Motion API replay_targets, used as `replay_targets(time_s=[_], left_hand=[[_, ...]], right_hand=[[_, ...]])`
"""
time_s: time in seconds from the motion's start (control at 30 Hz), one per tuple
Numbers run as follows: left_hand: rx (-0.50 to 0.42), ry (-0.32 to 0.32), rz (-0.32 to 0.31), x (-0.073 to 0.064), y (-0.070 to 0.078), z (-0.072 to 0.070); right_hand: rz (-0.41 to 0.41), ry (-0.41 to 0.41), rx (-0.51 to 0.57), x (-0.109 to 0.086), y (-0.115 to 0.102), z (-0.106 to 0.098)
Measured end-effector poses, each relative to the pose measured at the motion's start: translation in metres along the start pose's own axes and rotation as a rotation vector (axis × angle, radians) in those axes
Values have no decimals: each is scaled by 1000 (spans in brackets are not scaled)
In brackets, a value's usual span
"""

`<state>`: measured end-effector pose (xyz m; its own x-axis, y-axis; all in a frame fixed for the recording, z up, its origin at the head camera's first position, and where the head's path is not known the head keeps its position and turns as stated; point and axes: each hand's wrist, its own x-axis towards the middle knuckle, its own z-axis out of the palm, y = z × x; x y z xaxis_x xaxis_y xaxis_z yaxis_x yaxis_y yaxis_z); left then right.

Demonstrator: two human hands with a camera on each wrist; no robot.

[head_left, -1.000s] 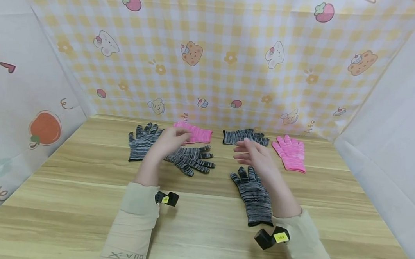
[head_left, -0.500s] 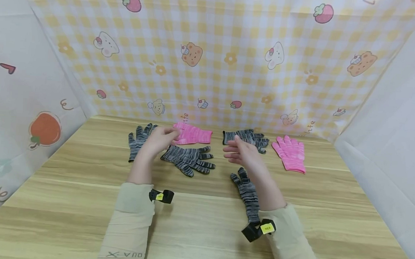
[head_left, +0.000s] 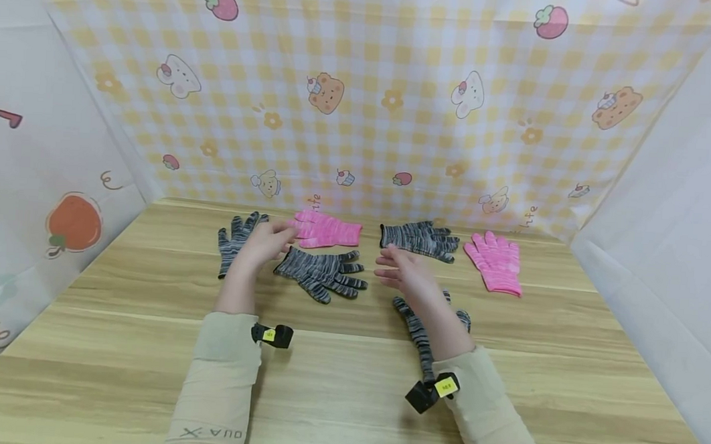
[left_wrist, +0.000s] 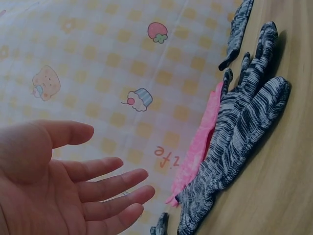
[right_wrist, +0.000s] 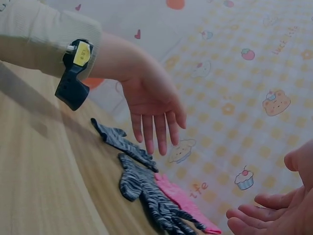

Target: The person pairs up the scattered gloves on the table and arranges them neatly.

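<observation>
My left hand [head_left: 265,242] hovers above the table with its fingers relaxed and nothing in them. It partly hides a grey-black knit glove [head_left: 229,245] at the far left. Just right of it lie a pink glove [head_left: 333,231] and another grey-black glove [left_wrist: 234,117], whose fingers point right. In the right wrist view my right hand [right_wrist: 274,213] has loosely extended fingers and holds nothing. Behind it lies a third grey-black glove [head_left: 421,239]. Under my right forearm one more grey-black glove [head_left: 417,332] is partly covered. A second pink glove [head_left: 495,264] lies farther right.
The wooden tabletop [head_left: 335,382] carries all the gloves, mostly along its back half. A checked cloth backdrop [head_left: 384,143] rises behind it. White cloth walls [head_left: 664,198] enclose both sides. Each wrist wears a small black camera [head_left: 423,394].
Both hands have shifted left and slightly down in the head view, the left baring more of the pink glove. Neither has taken hold of anything, and the gloves have stayed put.
</observation>
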<state>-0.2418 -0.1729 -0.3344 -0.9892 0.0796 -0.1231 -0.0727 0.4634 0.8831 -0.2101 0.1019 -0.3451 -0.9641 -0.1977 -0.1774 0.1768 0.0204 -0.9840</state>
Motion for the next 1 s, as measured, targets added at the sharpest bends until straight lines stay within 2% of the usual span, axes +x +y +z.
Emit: replay_targets(time_s=[0.33,0.67,1.0], left_hand=[[121,25,-18,5,-7,1],[130,18,-87,8,-12,5],[126,22,-85,11,-15,7]], right_hand=[[41,-8,50,9,13,7],[102,-19,82,11,23,9],[128,-18,109,14,31,11]])
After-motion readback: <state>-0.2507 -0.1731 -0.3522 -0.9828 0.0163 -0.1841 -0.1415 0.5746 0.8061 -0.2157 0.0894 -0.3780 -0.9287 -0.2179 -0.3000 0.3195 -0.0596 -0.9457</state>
